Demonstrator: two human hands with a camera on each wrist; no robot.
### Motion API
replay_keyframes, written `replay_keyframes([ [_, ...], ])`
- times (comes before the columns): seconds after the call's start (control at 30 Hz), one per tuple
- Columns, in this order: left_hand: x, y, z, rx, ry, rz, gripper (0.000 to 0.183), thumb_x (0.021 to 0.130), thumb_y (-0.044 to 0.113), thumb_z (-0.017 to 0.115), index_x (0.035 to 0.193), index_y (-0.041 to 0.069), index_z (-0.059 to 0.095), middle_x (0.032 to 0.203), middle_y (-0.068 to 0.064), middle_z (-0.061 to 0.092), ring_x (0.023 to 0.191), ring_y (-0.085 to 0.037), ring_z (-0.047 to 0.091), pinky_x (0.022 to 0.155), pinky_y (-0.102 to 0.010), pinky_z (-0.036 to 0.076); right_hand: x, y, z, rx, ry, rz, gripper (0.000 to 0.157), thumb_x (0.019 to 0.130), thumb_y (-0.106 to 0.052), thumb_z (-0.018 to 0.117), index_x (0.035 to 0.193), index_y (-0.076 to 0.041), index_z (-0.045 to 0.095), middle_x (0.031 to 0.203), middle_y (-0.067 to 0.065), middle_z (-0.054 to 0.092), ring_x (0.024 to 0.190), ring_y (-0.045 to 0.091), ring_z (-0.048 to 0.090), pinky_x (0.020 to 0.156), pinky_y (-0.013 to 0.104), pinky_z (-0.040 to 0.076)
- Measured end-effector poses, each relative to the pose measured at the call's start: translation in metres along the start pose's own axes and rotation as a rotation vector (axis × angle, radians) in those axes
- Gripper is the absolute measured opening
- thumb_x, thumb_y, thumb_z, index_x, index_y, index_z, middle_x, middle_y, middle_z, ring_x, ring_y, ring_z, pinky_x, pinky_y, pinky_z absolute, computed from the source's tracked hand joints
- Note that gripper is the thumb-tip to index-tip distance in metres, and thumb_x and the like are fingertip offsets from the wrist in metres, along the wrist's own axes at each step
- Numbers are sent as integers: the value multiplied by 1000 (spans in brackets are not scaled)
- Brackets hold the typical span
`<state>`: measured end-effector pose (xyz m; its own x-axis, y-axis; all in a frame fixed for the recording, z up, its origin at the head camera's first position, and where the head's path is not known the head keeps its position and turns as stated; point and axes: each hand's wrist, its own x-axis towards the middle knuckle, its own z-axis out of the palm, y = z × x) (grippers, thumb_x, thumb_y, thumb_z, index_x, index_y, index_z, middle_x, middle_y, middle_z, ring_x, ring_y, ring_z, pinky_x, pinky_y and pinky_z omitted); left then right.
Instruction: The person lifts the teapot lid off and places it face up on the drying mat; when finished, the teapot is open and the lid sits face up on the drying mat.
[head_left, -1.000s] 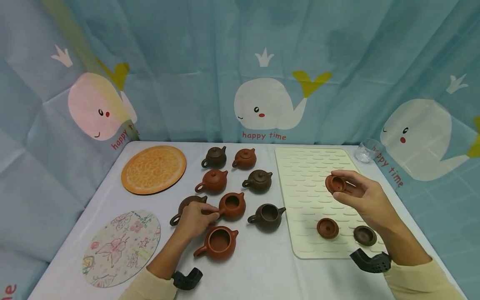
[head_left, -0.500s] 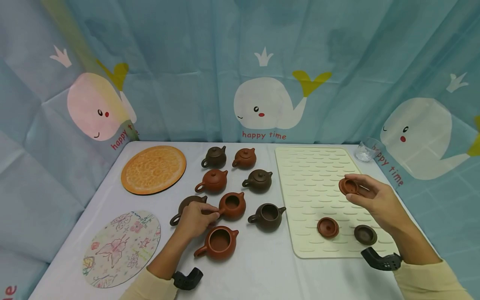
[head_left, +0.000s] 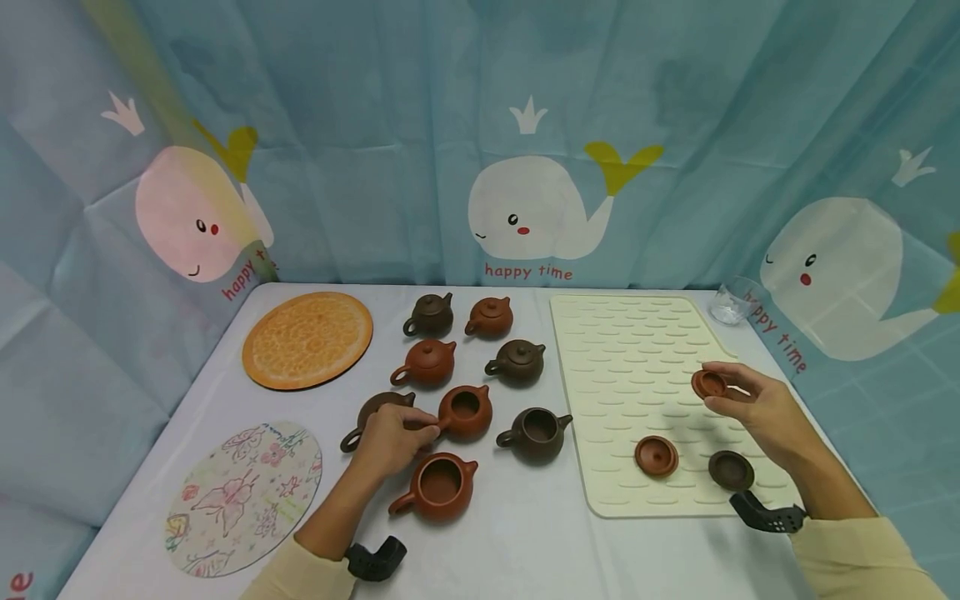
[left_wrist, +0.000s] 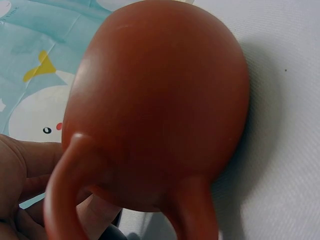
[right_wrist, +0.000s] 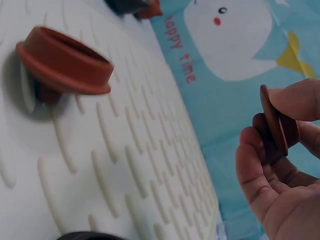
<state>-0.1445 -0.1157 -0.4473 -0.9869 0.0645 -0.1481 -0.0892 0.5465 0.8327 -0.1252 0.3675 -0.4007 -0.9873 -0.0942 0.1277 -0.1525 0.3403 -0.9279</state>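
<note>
Pinching a round reddish-brown clay lid (head_left: 708, 384) between thumb and fingers, I hold it with my right hand (head_left: 765, 412) above a cream rectangular ridged mat (head_left: 615, 400), its hollow side facing the head camera. Lying on that mat, both hollow side up: a second reddish-brown clay lid (head_left: 656, 457) and a dark brown clay lid (head_left: 731, 471), set apart. My left hand (head_left: 392, 437) has thumb and fingers closed on a lidless, round reddish-brown clay teapot (head_left: 471, 429) by its handle; it stands on a white cloth (head_left: 540, 525). Near it: a lidless dark brown clay teapot (head_left: 536, 448) to its right, another lidless reddish-brown clay teapot (head_left: 441, 505) nearer me. Four lidded clay teapots (head_left: 427, 364) stand behind.
</note>
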Motion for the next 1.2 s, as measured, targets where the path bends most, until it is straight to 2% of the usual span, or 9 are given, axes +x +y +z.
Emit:
replay_keyframes([
  [0.13,0,0,1,16,-2,7,10,85,7,74,95,7,77,78,-1,67,65,-13,65,58,-30,53,-2,12,-5,-40,17,35,42,88,4,67,128,-6,58,112,-8,57,101,-3,58,75,19,51],
  [0.47,1,0,2,21,-6,12,11,85,8,74,95,7,77,77,0,67,64,-13,64,58,-30,53,-4,42,-18,-154,-5,164,48,88,-5,71,130,6,52,107,-6,63,95,-1,57,75,18,48],
  [0.6,0,0,3,21,-2,16,10,85,8,74,95,7,77,77,0,67,64,-13,64,58,-30,53,-4,50,-19,-168,-15,209,52,87,-6,71,131,10,49,108,1,64,92,2,58,74,21,49],
  [0.8,0,0,2,28,1,32,10,85,7,74,95,6,77,78,0,67,64,-12,64,58,-29,53,-4,59,-18,-234,-48,281,58,86,-7,73,133,13,46,115,20,60,90,5,57,72,26,50],
  [0.93,0,0,0,33,6,27,10,85,8,74,94,7,77,80,0,67,65,-12,65,59,-30,53,-2,60,-15,-291,-60,276,57,87,-8,72,134,11,47,117,26,58,92,13,57,71,28,50],
  [1.07,0,0,-1,30,9,21,10,84,8,74,94,7,77,81,-1,67,66,-12,65,59,-30,53,1,61,-12,-350,-58,266,54,86,-9,73,132,9,50,112,24,60,91,21,56,66,29,49],
  [1.2,0,0,0,22,7,14,10,84,7,74,94,7,77,83,-2,67,66,-13,65,59,-30,54,2,64,-11,-386,-60,259,52,86,-7,72,130,9,51,106,22,61,86,23,55,60,29,48],
])
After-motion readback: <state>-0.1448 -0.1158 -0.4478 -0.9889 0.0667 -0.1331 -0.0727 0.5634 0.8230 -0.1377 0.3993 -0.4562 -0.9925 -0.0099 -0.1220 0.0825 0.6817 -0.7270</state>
